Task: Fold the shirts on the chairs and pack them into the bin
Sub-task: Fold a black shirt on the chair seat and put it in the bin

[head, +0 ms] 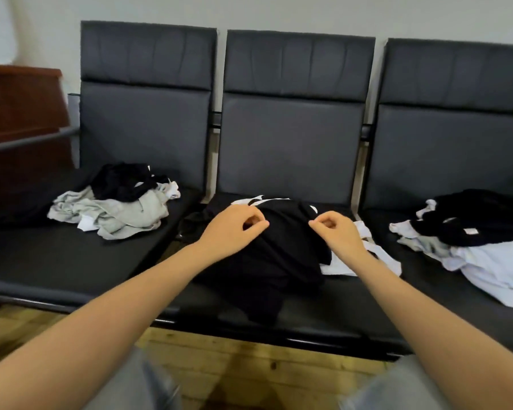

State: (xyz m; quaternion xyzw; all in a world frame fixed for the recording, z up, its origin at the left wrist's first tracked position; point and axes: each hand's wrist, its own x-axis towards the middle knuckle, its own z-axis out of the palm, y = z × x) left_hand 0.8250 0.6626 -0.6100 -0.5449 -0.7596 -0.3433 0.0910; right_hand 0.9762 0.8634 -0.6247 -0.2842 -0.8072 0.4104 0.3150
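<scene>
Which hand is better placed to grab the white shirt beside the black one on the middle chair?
Probably right: the right hand hovers next to the white shirt; the left hand sits across the black shirt.

Probably a waiting room, linked black chairs (290,128)

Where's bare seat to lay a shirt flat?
Most bare seat: left chair, in front of the grey-and-black pile. Middle chair has only a front strip, below the black shirt both hands pinch. Right chair is crowded by a black-and-white pile.
</scene>
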